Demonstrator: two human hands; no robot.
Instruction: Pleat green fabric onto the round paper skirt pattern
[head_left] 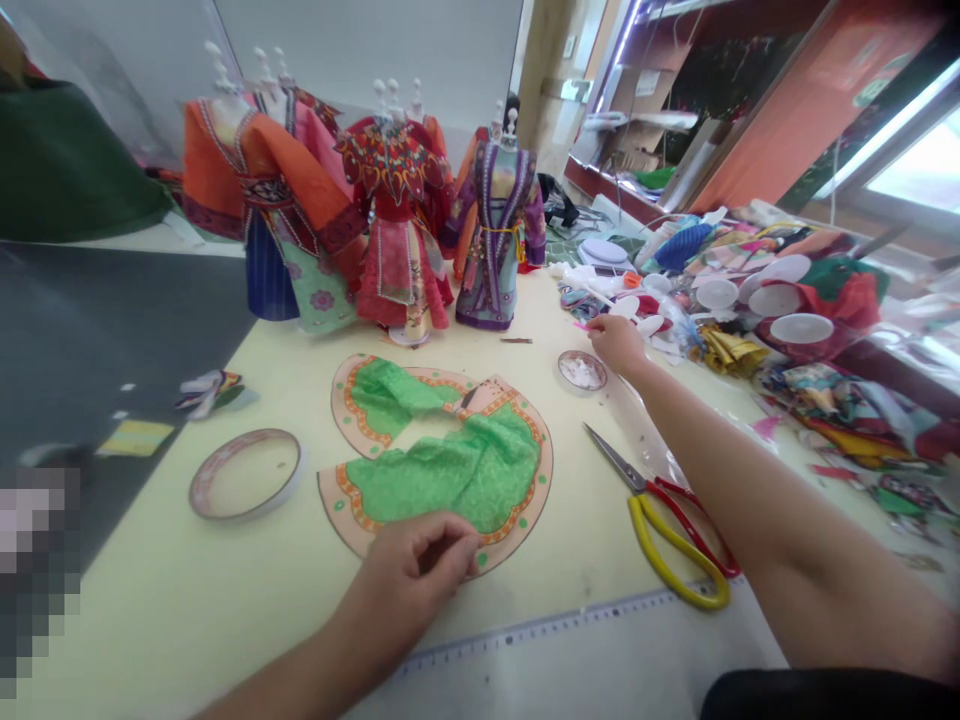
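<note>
A flat green paper garment piece (450,455) with an orange patterned border lies in the middle of the pale yellow table (187,600). My left hand (420,565) rests on its near edge, fingers curled and pinched together on the border. My right hand (616,342) reaches far right to a heap of small white and pink parts (645,310), fingers closed around something I cannot make out. A small round dish (582,371) sits just left of that hand.
Three dressed paper doll costumes (397,220) stand at the back. Scissors (660,510) with yellow and red handles lie under my right forearm. A tape ring (244,474) lies at left, a ruler (540,630) along the near edge, fabric clutter (810,330) at right.
</note>
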